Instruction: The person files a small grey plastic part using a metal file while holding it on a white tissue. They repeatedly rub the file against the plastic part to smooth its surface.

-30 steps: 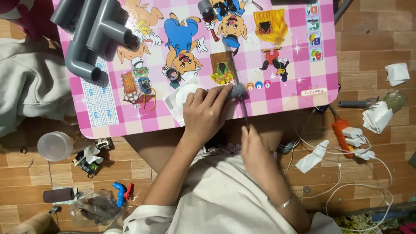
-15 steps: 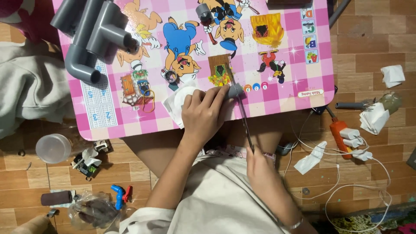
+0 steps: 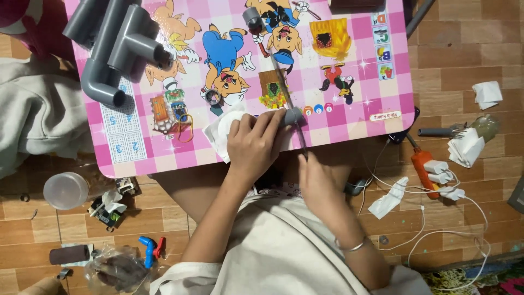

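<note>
So a short grey pipe piece [image 3: 291, 116] is pinned at the front edge of the pink cartoon worktop [image 3: 120, 143] by the left hand [image 3: 252, 143], clenched over it and a white cloth [image 3: 219, 133]. A thin saw blade [image 3: 288, 104] is gripped by the right hand [image 3: 318, 177] and laid across the pipe; the cut looks unfinished, both halves joined. Compared to a second ago, the blade is pushed further forward over the worktop.

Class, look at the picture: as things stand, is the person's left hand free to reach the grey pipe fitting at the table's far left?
Probably not at once: the left hand is pressing a small grey piece on the table. The path to the pipe fitting looks unblocked.
</note>
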